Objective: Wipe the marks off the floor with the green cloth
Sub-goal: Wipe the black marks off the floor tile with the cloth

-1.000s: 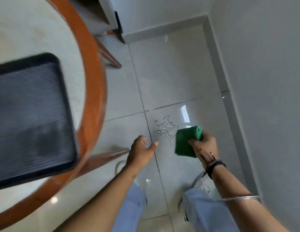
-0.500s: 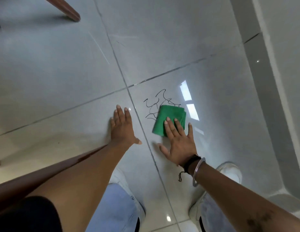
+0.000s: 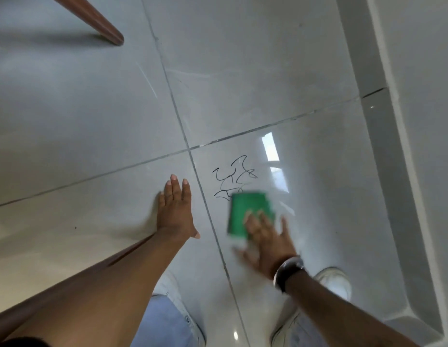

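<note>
Black scribbled marks [image 3: 234, 177] run across a glossy grey floor tile [image 3: 318, 171]. Just below them lies the folded green cloth [image 3: 245, 211], flat on the tile and blurred by motion, its upper edge covering the lowest lines. My right hand [image 3: 265, 239] presses on the cloth's near half with fingers spread flat. My left hand [image 3: 176, 209] rests palm down on the neighbouring tile, left of the grout line, holding nothing.
A brown wooden furniture leg [image 3: 102, 28] stands at the top left. A grey skirting board and white wall [image 3: 403, 146] run down the right side. My white shoes [image 3: 334, 284] and blue trouser legs [image 3: 162, 321] are at the bottom.
My right hand has slid the cloth down and to the right, uncovering more of the scribble. My left hand stays planted on the floor.
</note>
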Demonstrator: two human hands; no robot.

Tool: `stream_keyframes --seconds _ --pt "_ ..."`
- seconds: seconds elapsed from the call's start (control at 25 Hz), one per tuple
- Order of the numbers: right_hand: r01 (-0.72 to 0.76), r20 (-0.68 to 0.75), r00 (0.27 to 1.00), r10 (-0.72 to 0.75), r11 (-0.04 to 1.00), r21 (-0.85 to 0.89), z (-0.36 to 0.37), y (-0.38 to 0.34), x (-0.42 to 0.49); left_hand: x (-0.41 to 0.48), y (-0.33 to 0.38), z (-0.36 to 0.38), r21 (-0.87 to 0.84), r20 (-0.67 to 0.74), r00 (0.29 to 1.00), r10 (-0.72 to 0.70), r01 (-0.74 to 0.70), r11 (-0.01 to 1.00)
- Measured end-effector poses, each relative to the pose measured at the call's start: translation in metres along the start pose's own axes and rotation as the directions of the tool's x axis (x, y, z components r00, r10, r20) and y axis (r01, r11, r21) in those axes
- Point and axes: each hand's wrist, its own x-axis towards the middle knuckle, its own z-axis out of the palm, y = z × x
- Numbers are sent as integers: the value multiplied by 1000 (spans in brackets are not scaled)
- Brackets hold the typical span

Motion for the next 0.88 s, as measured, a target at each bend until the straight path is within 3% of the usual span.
stream_keyframes --seconds 0.04,0.08,0.12,0.16,0.2,0.28,0.32,0.36,0.4,0.44,0.48,0.52,0.56,0.6,0.64,0.68,0.72,0.76,0.8,0.84,0.88 --pt "-252 -35 966 255 964 81 -10 14 25 1 -2 4 -5 -10 1000 7 -7 1000" --pt "-477 -23 871 491 855 201 -24 26 53 2 -3 6 -9 -20 1000 13 -13 1000" --pt "-596 38 786 617 739 314 -35 29 74 2 -3 7 -8 -28 999 15 -15 1000" --pt "-627 69 756 650 692 357 -39 21 84 2 -3 7 -2 -29 999 15 -15 1000" --pt "-577 27 797 604 747 331 -34 9 83 1 -3 7 0 -28 1000 12 -12 1000" --pt "-155 -18 987 161 971 180 -10 -21 44 1 -4 3 1 -17 1000 9 -9 1000" --pt "115 8 993 -117 989 87 -6 -23 18 0 -6 2 19 -11 1000 15 -15 1000" --pt "307 19 951 -307 951 26 -9 -10 5 1 -7 1 45 -15 1000 23 -23 999" --pt "384 -38 922 -385 923 -18 -6 10 8 1 -9 1 72 -25 999 30 -28 997" --pt "305 -108 945 -308 951 -42 -9 26 23 1 -11 2 91 -36 999 34 -31 995" --pt "105 -155 983 -100 994 19 -21 38 44 2 -12 3 98 -46 998 39 -35 995" --pt "-163 -176 966 189 975 150 -33 41 70 1 -11 5 102 -51 998 42 -36 994" --pt "-389 -138 884 447 866 313 -45 37 94 1 -10 6 106 -54 998 40 -34 994" --pt "-512 -72 801 594 743 431 -54 23 111 0 -8 6 120 -60 997 38 -30 992" --pt "-523 -48 788 614 709 474 -57 4 119 0 -8 6 144 -71 997 34 -24 989" --pt "-429 -68 862 502 795 429 -54 -12 118 1 -9 5 162 -81 996 30 -17 987" --pt "-216 -66 966 250 921 325 -44 -25 104 0 -9 6 171 -80 996 27 -13 985" --pt "66 -41 997 -59 982 175 -33 -30 81 0 -9 7 175 -74 997 23 -10 985" --pt "316 12 949 -316 948 36 -22 -25 56 0 -7 9 179 -81 997 20 -5 984" --pt "483 54 875 -481 874 -48 -16 -11 42 0 -7 10 184 -91 996 15 2 983" --pt "561 26 827 -562 822 -96 -13 9 39 2 -6 12 186 -92 996 11 7 983"
